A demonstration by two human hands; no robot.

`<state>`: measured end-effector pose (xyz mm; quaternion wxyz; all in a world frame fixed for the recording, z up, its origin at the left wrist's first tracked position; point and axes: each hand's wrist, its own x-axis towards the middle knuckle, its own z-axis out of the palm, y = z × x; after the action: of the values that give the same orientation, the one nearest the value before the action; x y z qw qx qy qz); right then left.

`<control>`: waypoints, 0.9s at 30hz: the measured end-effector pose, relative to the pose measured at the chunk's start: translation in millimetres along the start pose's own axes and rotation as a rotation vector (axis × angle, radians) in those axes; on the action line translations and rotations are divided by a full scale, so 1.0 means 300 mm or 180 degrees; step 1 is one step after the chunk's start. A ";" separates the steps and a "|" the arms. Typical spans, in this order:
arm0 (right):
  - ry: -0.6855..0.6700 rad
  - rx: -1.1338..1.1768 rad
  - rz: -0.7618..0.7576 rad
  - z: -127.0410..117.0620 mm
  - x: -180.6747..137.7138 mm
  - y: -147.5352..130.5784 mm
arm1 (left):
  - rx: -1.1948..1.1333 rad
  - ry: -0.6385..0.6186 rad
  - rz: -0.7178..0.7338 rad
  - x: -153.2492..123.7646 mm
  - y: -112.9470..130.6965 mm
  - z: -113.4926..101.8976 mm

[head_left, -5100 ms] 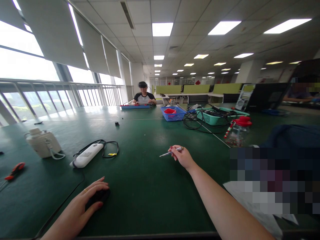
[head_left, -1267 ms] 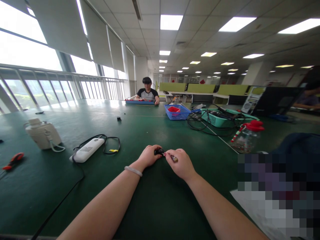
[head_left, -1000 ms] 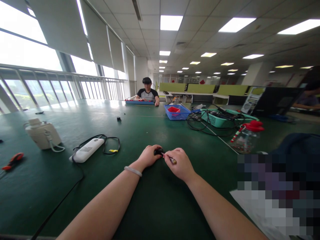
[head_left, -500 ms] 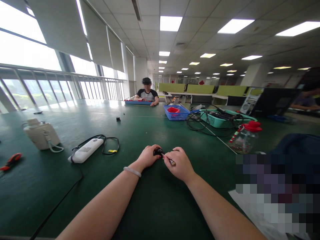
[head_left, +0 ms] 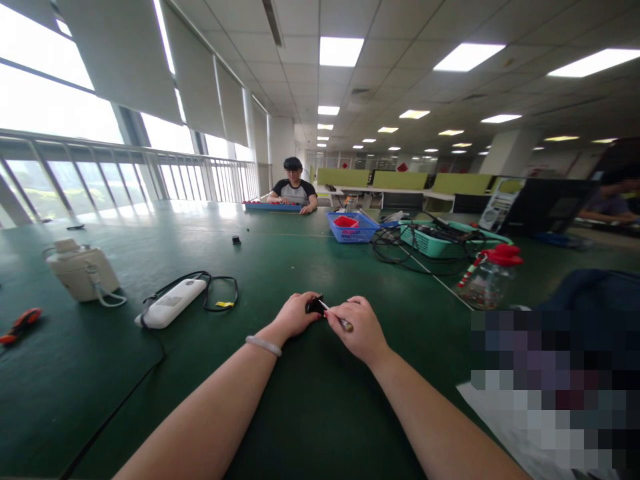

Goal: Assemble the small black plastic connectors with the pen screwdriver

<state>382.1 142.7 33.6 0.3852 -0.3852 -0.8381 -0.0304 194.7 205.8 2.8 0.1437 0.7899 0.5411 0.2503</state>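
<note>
My left hand [head_left: 299, 313], with a pale band on its wrist, is closed around a small black part [head_left: 315, 306] just above the green table. Its exact kind is too small to make out. In my right hand [head_left: 359, 328] is a thin screwdriver-like tool [head_left: 345, 325], with a pale shaft and a brownish handle end showing below the fingers. The shaft points left toward the black part, and its tip meets or nearly meets it. My fingers hide most of both things.
Left on the green table [head_left: 280, 267] are a white power strip [head_left: 175, 301] with a black cord, a cream flask [head_left: 83, 270] and an orange-handled tool [head_left: 21, 327]. Rightward stand a blue basket [head_left: 357, 233], a green basket [head_left: 433, 245] with cables and a red-lidded jar [head_left: 493, 277]. A person [head_left: 293, 190] sits opposite.
More of the pale shaft shows between my hands, and the black part has turned slightly in my left fingers. Both hands stay in nearly the same place.
</note>
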 end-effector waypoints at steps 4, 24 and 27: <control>0.0129 0.0168 0.0306 -0.002 0.002 0.018 | 0.0034 -0.0034 0.0002 0.003 -0.008 0.007; 0.0553 0.2223 0.2069 0.044 -0.007 0.139 | -0.0038 -0.0142 0.0245 -0.011 0.014 -0.005; 0.0464 0.2092 0.2105 0.049 -0.007 0.142 | -0.0006 -0.0179 0.0245 -0.013 0.020 -0.009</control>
<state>402.2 176.4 11.4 0.5336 -0.4859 -0.6064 0.3338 196.8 199.8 7.0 0.1499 0.8167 0.5059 0.2338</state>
